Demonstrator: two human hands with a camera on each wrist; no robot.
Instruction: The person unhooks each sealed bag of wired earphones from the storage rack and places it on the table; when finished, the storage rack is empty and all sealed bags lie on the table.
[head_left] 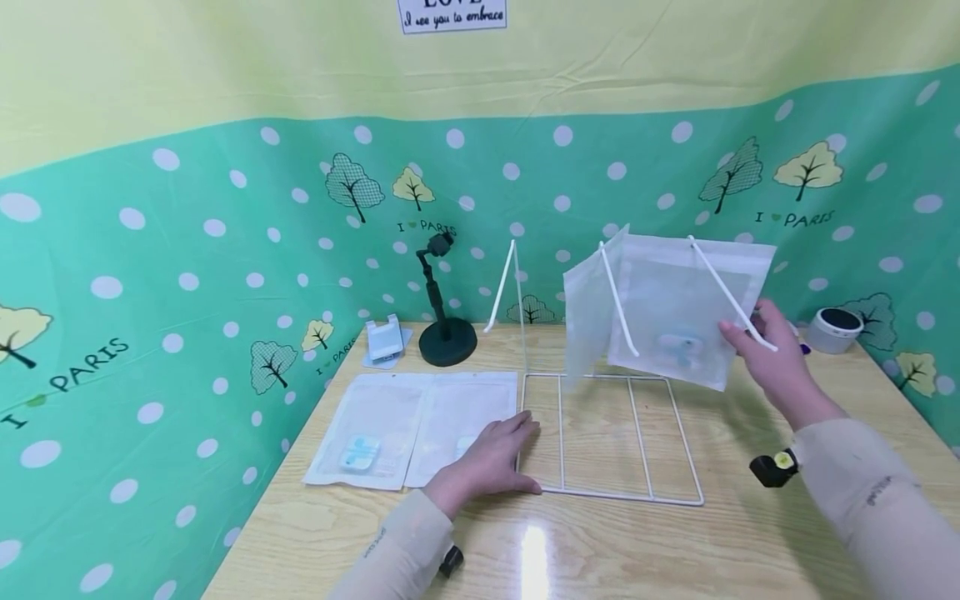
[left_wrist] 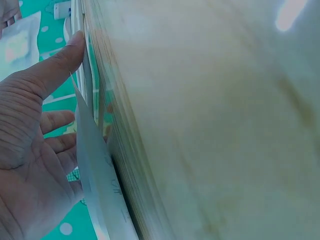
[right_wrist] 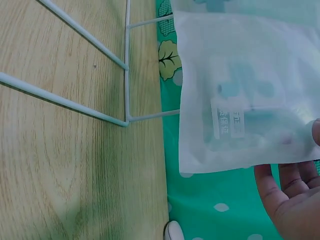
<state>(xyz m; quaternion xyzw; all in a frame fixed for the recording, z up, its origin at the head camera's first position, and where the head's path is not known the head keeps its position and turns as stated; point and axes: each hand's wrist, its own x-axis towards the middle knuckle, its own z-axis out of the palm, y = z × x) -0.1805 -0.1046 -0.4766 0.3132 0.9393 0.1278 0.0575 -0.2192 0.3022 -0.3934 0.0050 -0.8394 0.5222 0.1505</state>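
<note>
A white wire rack with three sloping prongs stands on the table, its base frame (head_left: 633, 498) flat on the wood. My right hand (head_left: 776, 358) pinches the lower right edge of a white translucent pouch (head_left: 652, 287), thumb in front and fingers behind. This pouch hangs by the rack's right prong (head_left: 727, 292), with a pale blue item showing inside. A second pouch (head_left: 581, 308) hangs turned edgewise by the middle prong. My left hand (head_left: 487, 458) rests at the base's left side, fingers mostly straight, its thumb (left_wrist: 60, 65) at the wire. It partly covers a flat pouch (head_left: 468, 408).
Another pouch (head_left: 375, 417) lies flat at the left. Behind it stand a small white holder (head_left: 385, 340) and a black round-based stand (head_left: 447, 342). A white cylinder with a dark top (head_left: 834, 330) is at the back right, before a patterned green cloth (head_left: 487, 200).
</note>
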